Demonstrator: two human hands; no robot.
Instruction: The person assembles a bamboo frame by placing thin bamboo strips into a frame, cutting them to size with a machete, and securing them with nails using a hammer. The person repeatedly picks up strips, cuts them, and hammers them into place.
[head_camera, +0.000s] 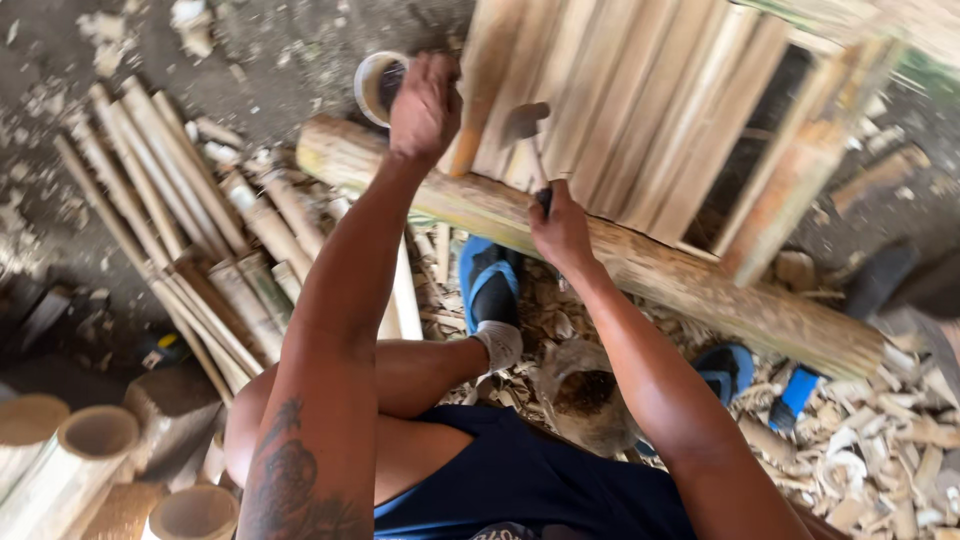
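Head view: my left hand (425, 105) clasps a bamboo slat (480, 90); right hand (560, 228) grips the hammer (527, 135) raised above the log (600, 250).

Both arms outstretched; left hand (426, 105) closed, knuckles up; right hand (562, 228) fisted, gripping.

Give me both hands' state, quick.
Left hand: closed, pressing a bamboo slat.
Right hand: closed on a hammer.
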